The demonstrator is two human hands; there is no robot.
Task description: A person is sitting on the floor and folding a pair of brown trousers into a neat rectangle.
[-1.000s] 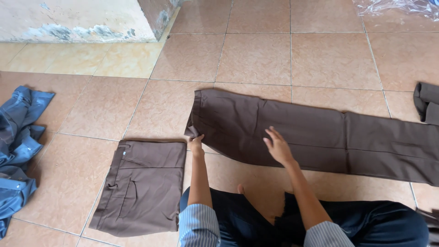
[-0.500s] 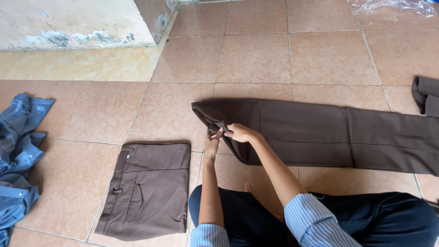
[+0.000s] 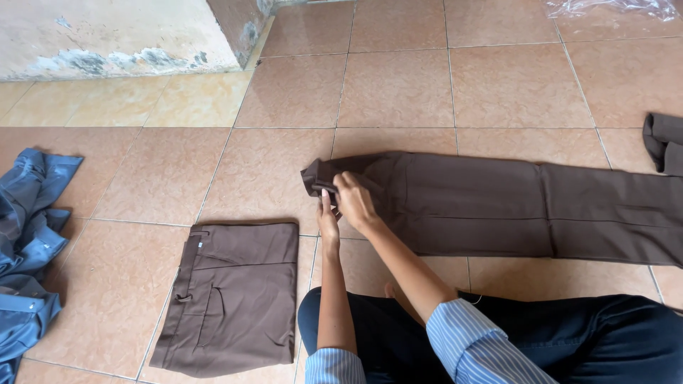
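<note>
Long brown cloth trousers [image 3: 512,210] are laid flat across the tan tiled floor [image 3: 398,85]; their waist end is pinched by the right hand [image 3: 353,201] with closed fingers and touched by the left hand [image 3: 327,222]

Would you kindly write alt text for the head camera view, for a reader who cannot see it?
Both hands, left hand and right hand, grip the waist end of brown trousers laid flat on a tiled floor. Folded brown trousers lie at left, beside blue clothes.
</note>
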